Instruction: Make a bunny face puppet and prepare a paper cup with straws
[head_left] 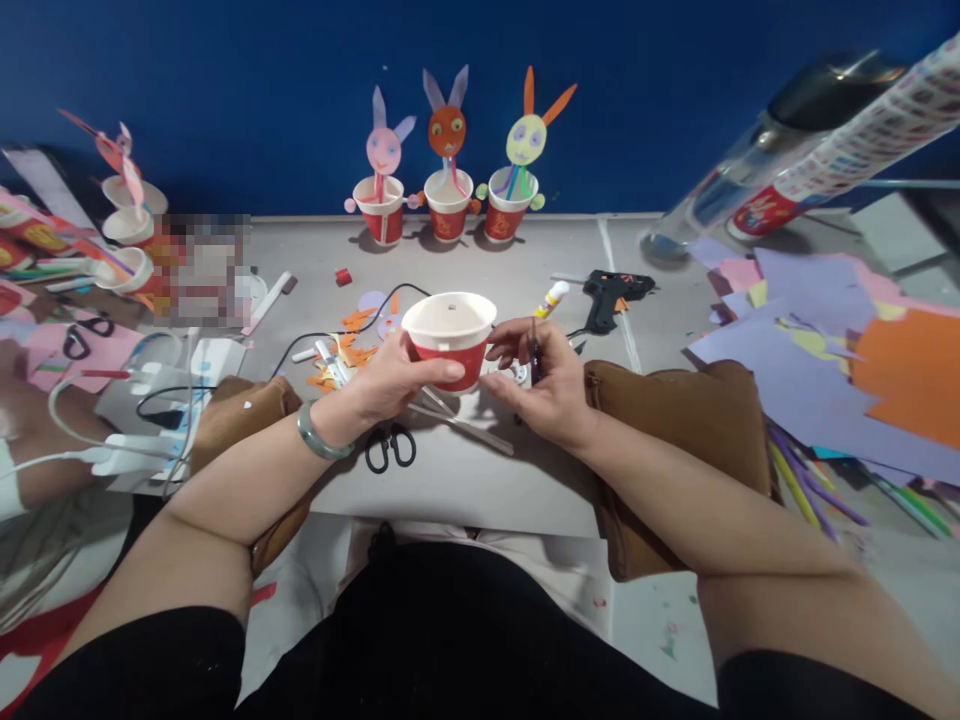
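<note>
My left hand (386, 380) is closed round the near left side of a red and white paper cup (469, 368), its thumb across the front. The cup is upright above the table, its white inside showing, with a small dark spot or hole near the far rim. My right hand (551, 385) is just right of the cup, fingers curled towards it, with a slim dark pointed tool (535, 358) between them; its exact kind I cannot make out. Below the cup are thin pale sticks (480, 432) and black-handled scissors (390, 448).
Three cups with paper rabbits (448, 205) stand along the blue wall. A black glue gun (611, 295) and glue stick (553, 298) lie right of centre. Orange paper scraps (349, 350) are left, coloured sheets (795, 330) right. Brown bags (675, 410) flank me. Another person's arm (52, 440) is at left.
</note>
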